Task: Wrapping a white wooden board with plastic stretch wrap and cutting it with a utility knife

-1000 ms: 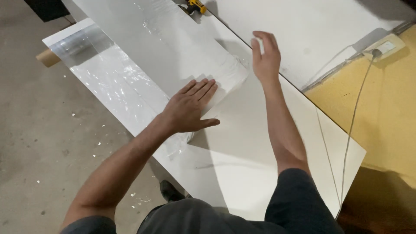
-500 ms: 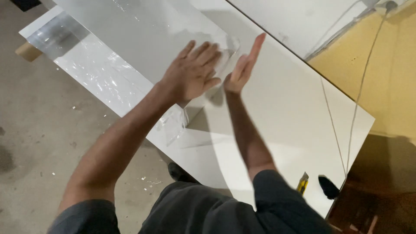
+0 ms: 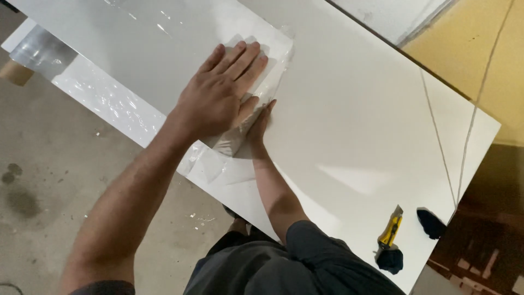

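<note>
The clear plastic film (image 3: 164, 71) lies as a long strip over the white panel (image 3: 355, 125), its long axis running from the upper left of the frame down toward the centre, where its loose end sits crumpled under the hands. That end, at about the middle of the frame, is the part both hands meet; the rest of the strip stretches away from them to the upper left, past a shiny stretch that hangs over the near edge of the panel.

The left hand (image 3: 221, 95) is spread flat, palm down, fingers together and pointing to the upper right, pressing the film end onto the panel. It grips nothing. It covers most of the film end and so is the nearer hand.

The right hand (image 3: 256, 123) is mostly tucked beneath the left, edge-on, with only its fingers and wrist showing just below and to the right. It touches the wrinkled lower edge of the film; whether it pinches that edge or merely rests against it cannot be told.

Well apart, at the lower right of the frame, a yellow utility knife (image 3: 390, 232) lies on the panel beside two dark patches. Concrete floor (image 3: 49, 191) shows at the left.
</note>
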